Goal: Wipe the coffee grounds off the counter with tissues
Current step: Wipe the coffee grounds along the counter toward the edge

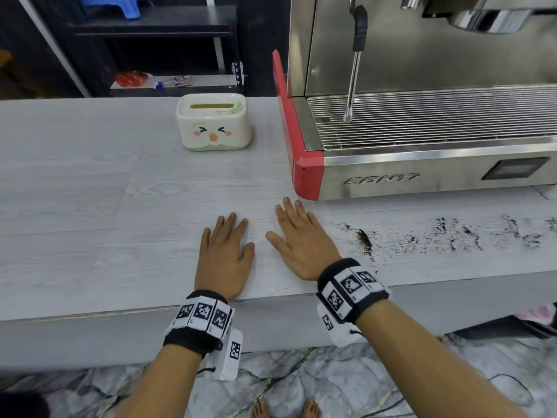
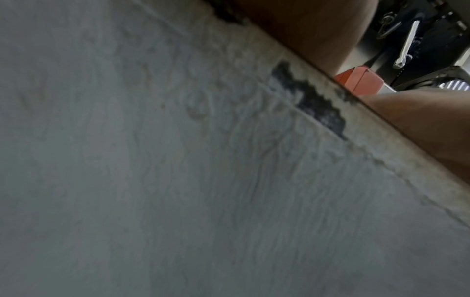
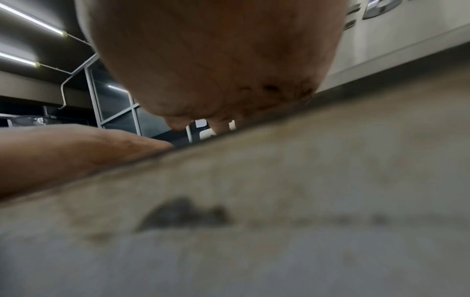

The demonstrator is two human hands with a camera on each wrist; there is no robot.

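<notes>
Both hands lie flat, palms down, on the pale wood-grain counter (image 1: 90, 206) near its front edge. My left hand (image 1: 226, 251) and my right hand (image 1: 297, 239) have straight, spread fingers and hold nothing. Dark coffee grounds (image 1: 452, 233) are smeared over the counter to the right of my right hand, in front of the espresso machine. A white tissue box with a cartoon face (image 1: 214, 122) stands at the back of the counter, beyond my left hand; no tissue sticks out of its slot. In the right wrist view my right palm (image 3: 216, 60) presses on the counter (image 3: 254, 251).
A steel espresso machine with red side trim (image 1: 422, 146) fills the back right, its steam wand (image 1: 354, 70) hanging over the drip grate. Dark shelving (image 1: 165, 55) stands behind the counter. Marble floor and bare feet (image 1: 283, 410) show below the counter's front edge.
</notes>
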